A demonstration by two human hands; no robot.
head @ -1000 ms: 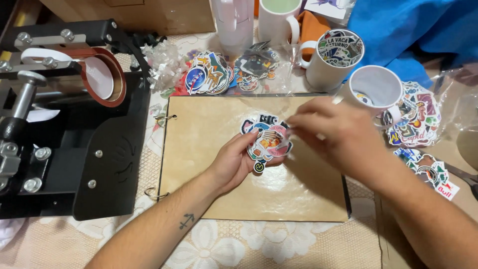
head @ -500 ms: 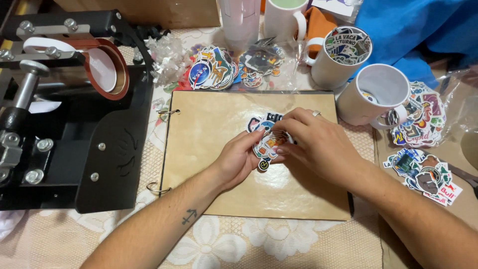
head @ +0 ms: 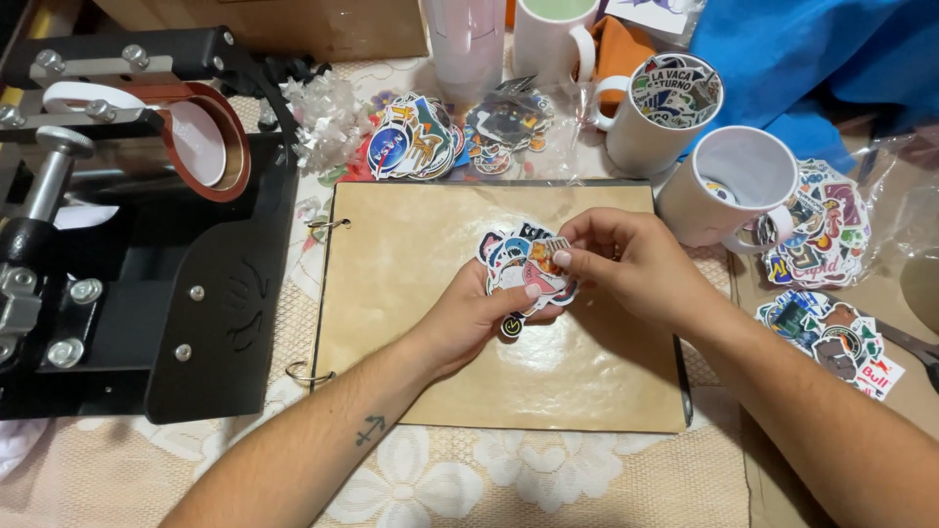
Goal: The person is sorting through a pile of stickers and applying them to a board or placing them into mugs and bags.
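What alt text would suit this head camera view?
A left hand holds a fanned stack of stickers over a wooden board, while the right hand pinches one. Two white mugs and a black press flank them.

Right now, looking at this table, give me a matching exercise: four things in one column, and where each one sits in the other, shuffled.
Things:
1. sticker stack
2. heat press
3. wooden board
4. white mug

Places:
A. far left of the table
B. flat in the middle, under both hands
C. right of the board's top corner
D. fanned in the left hand, with the right hand pinching at it

Pairs: 1-D, 2-A, 3-B, 4-C
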